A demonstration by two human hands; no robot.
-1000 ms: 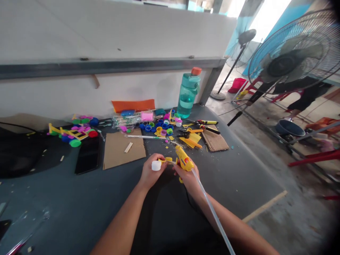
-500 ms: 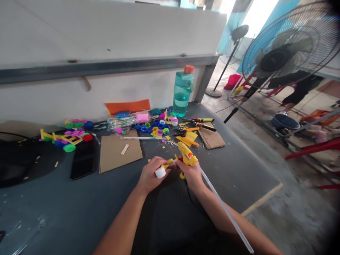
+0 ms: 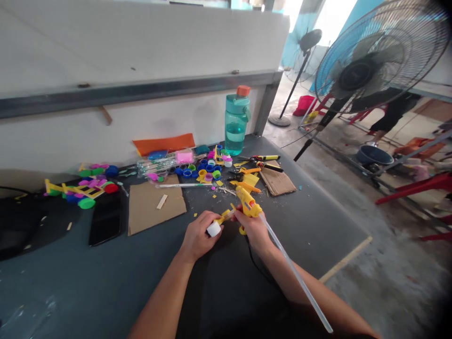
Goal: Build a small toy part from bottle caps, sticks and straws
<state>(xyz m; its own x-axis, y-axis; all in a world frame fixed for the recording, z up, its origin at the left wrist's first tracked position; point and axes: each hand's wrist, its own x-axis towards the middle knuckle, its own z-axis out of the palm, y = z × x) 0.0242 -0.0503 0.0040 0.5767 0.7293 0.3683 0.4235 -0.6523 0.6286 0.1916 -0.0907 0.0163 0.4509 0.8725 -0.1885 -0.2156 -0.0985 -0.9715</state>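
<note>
My right hand [image 3: 254, 229] is wrapped round a yellow hot glue gun [image 3: 249, 202]. A long clear glue stick [image 3: 294, 270] sticks out of the gun's back end and slopes down toward me. In my left hand [image 3: 199, 235] is a small yellow piece [image 3: 223, 217] with a white bottle cap [image 3: 213, 229] at its near end. Both hands are close together above the dark table, and the yellow piece reaches toward the fingers of my right hand. How the pieces in my left hand join is partly hidden by the fingers.
Behind the hands lie several coloured bottle caps [image 3: 201, 172], pliers [image 3: 263, 157] and cardboard pieces [image 3: 155, 207]. At the left are a black phone [image 3: 107, 219] and colourful cap-wheeled models [image 3: 83, 190]. A water bottle [image 3: 235, 125] stands at the back; a fan [image 3: 356, 75] is beyond the table's right edge.
The whole view has shifted slightly, so the table items appear a little further left. Both hands keep their holds and stay in nearly the same pose.
</note>
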